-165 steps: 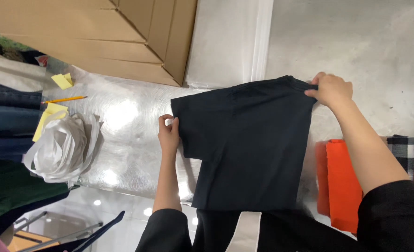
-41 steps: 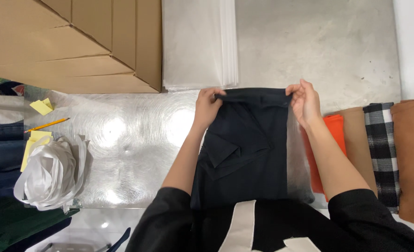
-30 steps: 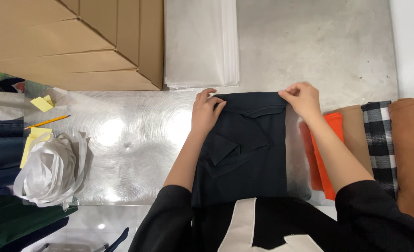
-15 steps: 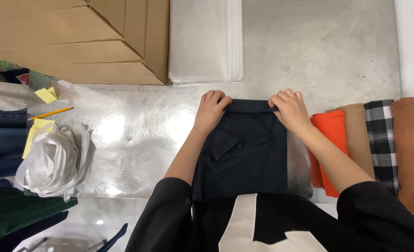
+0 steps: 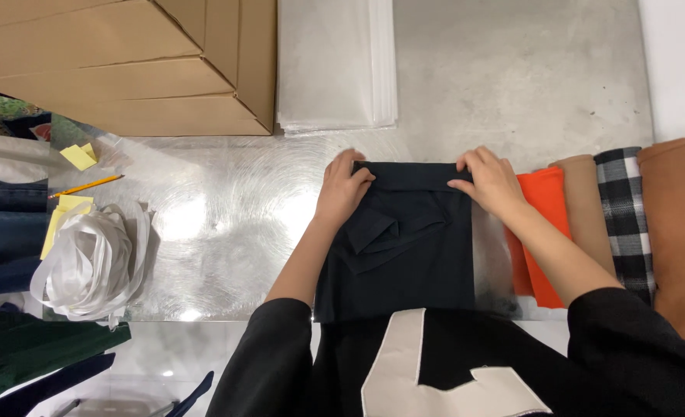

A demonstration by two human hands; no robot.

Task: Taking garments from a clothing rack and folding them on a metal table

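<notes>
Two hands are down on a black folded garment (image 5: 404, 247) that lies on the shiny metal table (image 5: 227, 232), right in front of the person. Left hand (image 5: 342, 189) grips the top left corner, fingers curled over the folded edge, thumb on top. Right hand (image 5: 493, 181) lies on the top right corner, fingers together and pressing the fold flat. Just beside the right wrist sits an orange folded cloth (image 5: 543, 224), then a tan one (image 5: 582, 201), a black-and-white checked one (image 5: 624, 216) and a brown one (image 5: 678, 224), side by side. Far left, a heap of white tape (image 5: 88, 262), a pencil (image 5: 86, 185) and yellow sticky notes (image 5: 78, 156). Beyond the garment, a stack of white sheets (image 5: 335, 66) lies beside a cardboard box (image 5: 126, 69).
</notes>
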